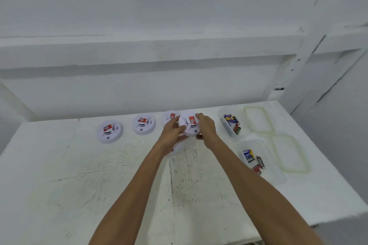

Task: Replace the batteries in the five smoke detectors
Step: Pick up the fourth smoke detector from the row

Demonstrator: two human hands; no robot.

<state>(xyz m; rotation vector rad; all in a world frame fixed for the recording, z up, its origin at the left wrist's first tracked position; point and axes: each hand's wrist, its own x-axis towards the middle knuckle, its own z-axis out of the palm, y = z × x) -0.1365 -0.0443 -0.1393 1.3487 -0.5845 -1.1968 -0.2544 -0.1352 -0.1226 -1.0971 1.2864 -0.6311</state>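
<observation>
Left hand and right hand both gripped one white smoke detector above the table.

White table, top scuffed & stained w/ dark marks. Along far edge: three smoke detectors, left, middle, third (partly hidden). At right, two clear tubs w/ batteries, far & near; beside them two lids lying flat, apart from tubs.

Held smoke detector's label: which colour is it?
Red with white, on the white smoke detector; head view.
</observation>
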